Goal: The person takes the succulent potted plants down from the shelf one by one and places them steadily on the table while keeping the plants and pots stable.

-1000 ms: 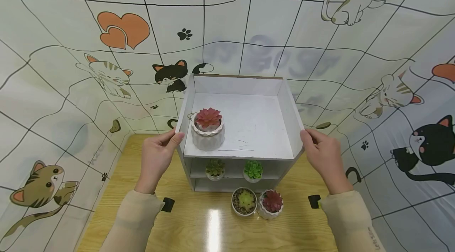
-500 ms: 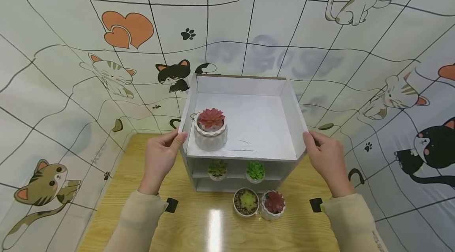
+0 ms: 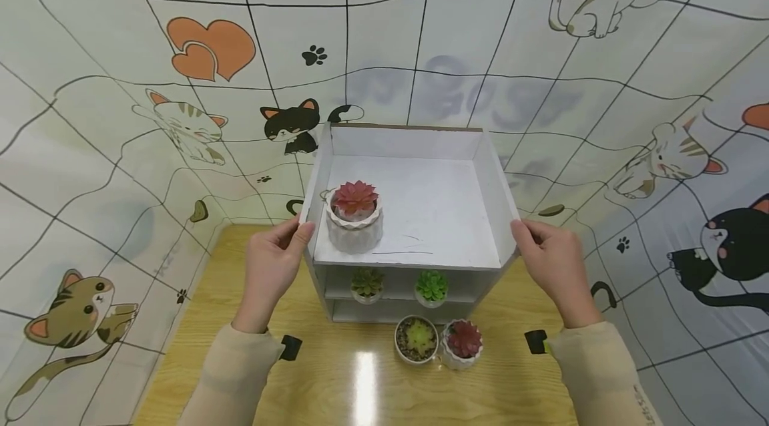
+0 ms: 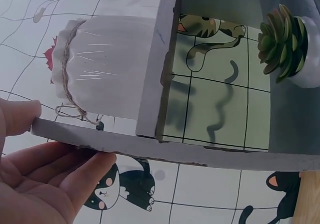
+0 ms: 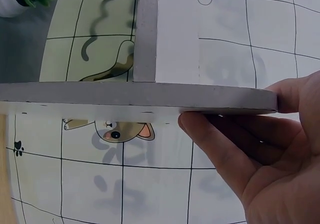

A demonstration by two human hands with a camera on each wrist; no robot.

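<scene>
Both hands hold a white open-front shelf (image 3: 429, 212) by its two side panels. The left hand (image 3: 273, 266) pinches the left panel's front edge, thumb on the inner side and fingers outside, as the left wrist view shows. On the opposite panel the right hand (image 3: 549, 266) has the same pinch. A white pot with a red succulent (image 3: 354, 216) stands on the top level at the left, twine (image 4: 65, 64) tied round its rim. One level down sit a dark green succulent (image 3: 366, 284) and a bright green succulent (image 3: 431, 288) in small white pots.
On the wooden table (image 3: 324, 386) before the shelf stand a round pot with a yellow-green succulent (image 3: 416, 339) and a pot with a dark red succulent (image 3: 461, 342). A cat-printed, grid-lined cloth (image 3: 384, 32) rises behind and at both sides.
The camera's view shifts slightly. Both hands keep their pinch on the shelf's side panels, and the pots stay where they were.
</scene>
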